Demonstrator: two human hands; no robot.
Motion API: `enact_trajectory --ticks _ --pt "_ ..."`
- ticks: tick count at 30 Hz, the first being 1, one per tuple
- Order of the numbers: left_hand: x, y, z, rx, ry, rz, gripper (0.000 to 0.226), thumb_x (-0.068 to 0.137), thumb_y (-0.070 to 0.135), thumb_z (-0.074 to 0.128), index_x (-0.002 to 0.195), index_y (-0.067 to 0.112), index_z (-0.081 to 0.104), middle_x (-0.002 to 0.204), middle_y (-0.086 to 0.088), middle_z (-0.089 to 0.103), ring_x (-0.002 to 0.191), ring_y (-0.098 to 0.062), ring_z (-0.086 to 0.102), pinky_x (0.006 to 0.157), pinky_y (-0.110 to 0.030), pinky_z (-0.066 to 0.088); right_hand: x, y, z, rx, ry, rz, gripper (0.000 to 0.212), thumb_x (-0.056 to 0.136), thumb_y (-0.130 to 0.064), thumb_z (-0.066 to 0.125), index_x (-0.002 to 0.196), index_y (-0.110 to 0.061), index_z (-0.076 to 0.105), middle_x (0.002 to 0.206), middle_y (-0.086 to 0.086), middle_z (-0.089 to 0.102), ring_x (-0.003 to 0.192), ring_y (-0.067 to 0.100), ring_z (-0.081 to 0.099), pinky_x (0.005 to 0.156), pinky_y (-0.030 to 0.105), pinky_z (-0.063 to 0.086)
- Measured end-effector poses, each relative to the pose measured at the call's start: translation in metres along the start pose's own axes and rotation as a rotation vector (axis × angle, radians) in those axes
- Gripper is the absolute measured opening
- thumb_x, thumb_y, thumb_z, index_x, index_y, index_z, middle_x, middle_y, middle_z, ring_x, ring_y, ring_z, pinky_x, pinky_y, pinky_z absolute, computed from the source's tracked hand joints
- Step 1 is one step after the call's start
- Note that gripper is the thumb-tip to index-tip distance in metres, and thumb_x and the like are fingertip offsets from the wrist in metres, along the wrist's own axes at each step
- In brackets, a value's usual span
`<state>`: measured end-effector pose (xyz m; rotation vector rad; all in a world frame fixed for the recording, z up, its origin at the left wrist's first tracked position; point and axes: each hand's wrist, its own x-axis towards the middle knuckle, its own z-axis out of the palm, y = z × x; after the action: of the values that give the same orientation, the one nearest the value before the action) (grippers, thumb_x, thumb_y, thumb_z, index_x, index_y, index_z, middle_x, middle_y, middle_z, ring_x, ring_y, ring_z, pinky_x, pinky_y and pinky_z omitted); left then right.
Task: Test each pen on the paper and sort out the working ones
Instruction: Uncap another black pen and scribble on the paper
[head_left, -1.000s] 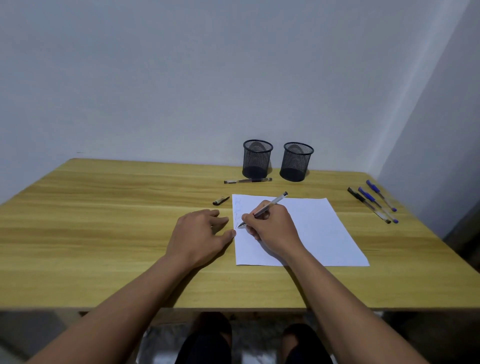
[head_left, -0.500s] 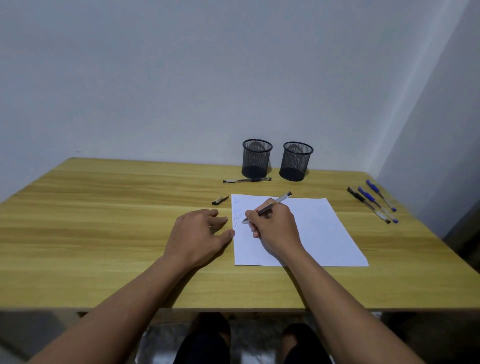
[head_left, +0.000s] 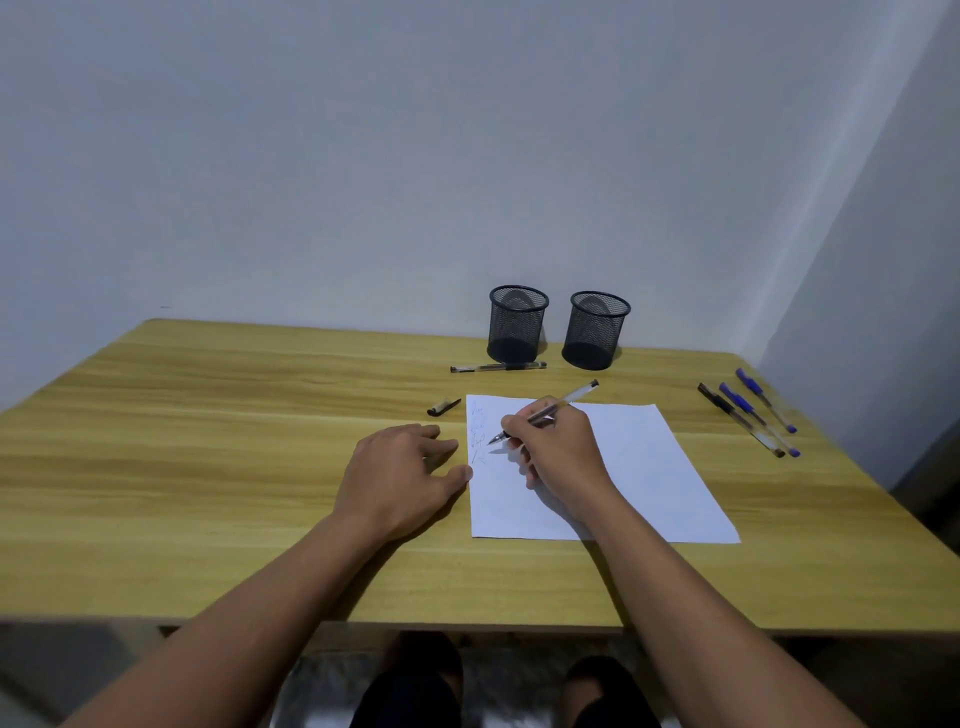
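Note:
My right hand (head_left: 558, 457) grips a clear-barrelled pen (head_left: 569, 399), its tip just above the left part of the white paper (head_left: 644, 467), beside several faint scribbles. My left hand (head_left: 400, 475) lies flat on the table with the thumb touching the paper's left edge, holding nothing. A black pen cap (head_left: 443, 407) lies left of the paper's top corner. One capped black pen (head_left: 497, 367) rests in front of the left mesh cup (head_left: 517, 323). The right mesh cup (head_left: 596, 329) stands beside it. Three pens (head_left: 748, 413), one black and two blue, lie at the right.
The wooden table (head_left: 208, 441) ends at a front edge near my body. Walls close the back and the right side. My knees show under the table edge.
The pen tip has moved up and away from the paper's left edge, with the hand lifting slightly. The left hand has stayed put.

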<state>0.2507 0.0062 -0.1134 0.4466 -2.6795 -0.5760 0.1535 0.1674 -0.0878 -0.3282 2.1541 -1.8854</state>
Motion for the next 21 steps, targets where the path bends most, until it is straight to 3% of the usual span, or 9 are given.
enact_trajectory --ticks 3,8,13,16,21 --pt "0.001 0.003 -0.003 -0.011 -0.009 -0.018 0.048 0.077 0.061 0.062 0.117 0.036 0.072 0.134 0.013 0.062 0.126 -0.012 0.054 0.104 -0.037 0.043 0.002 -0.008 -0.002 -0.001 -0.044 -0.039 0.014 0.094 -0.018 0.072 0.09 -0.005 0.068 0.071 0.009 0.068 0.053 0.013 0.052 0.043 0.025 0.043" --pt "0.021 0.011 -0.012 -0.221 0.143 -0.212 0.024 0.077 0.045 0.058 0.09 0.03 0.071 0.096 0.008 0.074 0.093 -0.019 0.067 0.078 -0.034 0.054 0.017 -0.022 -0.007 0.037 -0.069 -0.065 0.014 0.098 -0.008 0.061 0.085 -0.005 0.065 0.073 0.013 0.067 0.059 0.019 0.055 0.049 0.029 0.047" --pt "0.06 0.001 -0.005 -0.109 0.117 -0.264 0.044 0.087 0.047 0.061 0.122 0.021 0.066 0.113 0.0 0.07 0.107 -0.025 0.063 0.084 -0.036 0.051 0.025 -0.022 -0.007 0.054 -0.059 -0.073 0.017 0.097 -0.014 0.066 0.08 -0.01 0.069 0.079 0.013 0.07 0.067 0.021 0.061 0.063 0.038 0.054" --pt "0.068 -0.003 0.002 0.014 0.081 -0.241 0.026 0.09 0.041 0.062 0.102 0.022 0.076 0.1 0.0 0.075 0.097 -0.025 0.065 0.076 -0.034 0.052 0.031 -0.017 -0.009 0.09 -0.052 -0.071 0.014 0.096 -0.014 0.068 0.082 -0.012 0.071 0.081 0.012 0.072 0.07 0.019 0.065 0.066 0.037 0.059" --pt "0.067 -0.007 0.003 -0.097 0.105 -0.206 0.006 0.091 0.027 0.066 0.091 0.024 0.072 0.084 0.004 0.072 0.083 -0.018 0.064 0.066 -0.031 0.048 0.033 -0.013 -0.01 0.161 -0.035 -0.044 0.009 0.095 -0.013 0.07 0.087 -0.011 0.072 0.081 0.01 0.073 0.072 0.016 0.067 0.061 0.029 0.058"
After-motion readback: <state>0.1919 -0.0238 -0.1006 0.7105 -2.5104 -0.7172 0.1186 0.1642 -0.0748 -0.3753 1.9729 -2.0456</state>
